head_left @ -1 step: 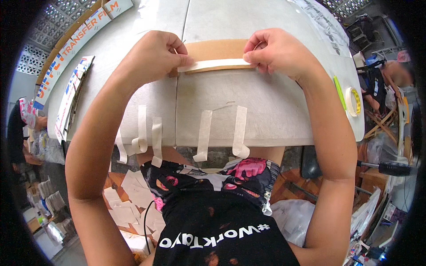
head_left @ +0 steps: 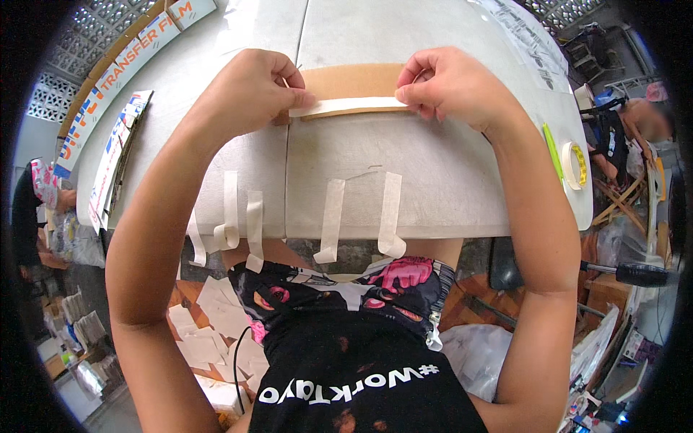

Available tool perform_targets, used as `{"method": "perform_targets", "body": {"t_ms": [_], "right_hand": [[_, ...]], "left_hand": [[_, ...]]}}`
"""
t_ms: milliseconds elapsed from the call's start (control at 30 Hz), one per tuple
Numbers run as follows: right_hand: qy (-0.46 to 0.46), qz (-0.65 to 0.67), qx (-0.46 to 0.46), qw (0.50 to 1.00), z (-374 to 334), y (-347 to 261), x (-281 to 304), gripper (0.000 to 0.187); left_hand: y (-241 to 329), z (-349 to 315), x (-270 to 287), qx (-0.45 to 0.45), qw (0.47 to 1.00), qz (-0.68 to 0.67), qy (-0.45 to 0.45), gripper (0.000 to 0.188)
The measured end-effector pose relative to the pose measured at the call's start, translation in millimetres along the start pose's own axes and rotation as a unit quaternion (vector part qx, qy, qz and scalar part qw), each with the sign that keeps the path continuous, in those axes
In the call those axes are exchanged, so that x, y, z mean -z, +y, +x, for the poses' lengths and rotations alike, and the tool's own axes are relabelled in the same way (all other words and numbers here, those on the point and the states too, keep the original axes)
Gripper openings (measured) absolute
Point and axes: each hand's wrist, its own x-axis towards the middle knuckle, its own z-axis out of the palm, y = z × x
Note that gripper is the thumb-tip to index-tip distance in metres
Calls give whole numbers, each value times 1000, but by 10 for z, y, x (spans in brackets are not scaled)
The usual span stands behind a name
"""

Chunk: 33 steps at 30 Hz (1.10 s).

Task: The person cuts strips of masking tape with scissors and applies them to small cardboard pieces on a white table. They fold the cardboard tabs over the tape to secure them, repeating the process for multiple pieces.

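Observation:
A flat piece of brown cardboard [head_left: 352, 79] lies on the far middle of the table. Along its near edge runs a strip of white tape [head_left: 354, 106], stretched straight from side to side. My left hand [head_left: 263, 88] pinches the strip's left end between thumb and fingers, just past the cardboard's corner. At the other end, my right hand [head_left: 451, 85] is closed in a pinch on the strip, over the cardboard's right corner. How firmly the strip sticks to the cardboard I cannot tell.
Several tape strips [head_left: 390, 213] hang off the table's [head_left: 462, 173] near edge, their ends curling. A tape roll [head_left: 568, 167] and a slim green tool [head_left: 552, 150] lie at the right edge. Printed cardboard pieces [head_left: 119, 159] lie at the left. Paper scraps [head_left: 198, 343] cover the floor.

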Motion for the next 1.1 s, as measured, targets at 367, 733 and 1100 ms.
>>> {"method": "perform_targets", "body": {"t_ms": [367,733,1100], "right_hand": [[54,-39,11,998,-19,164,-40,14],[86,-41,40,995,-39,269,-103,15],[96,-59,55,992,-19,269,-94,15]], "left_hand": [[-23,-10,-35,-39,999,34,-1,10],[-46,41,-26,-40,998,46,-5,17],[0,-2,-45,-33,999,24,-5,17]]}}
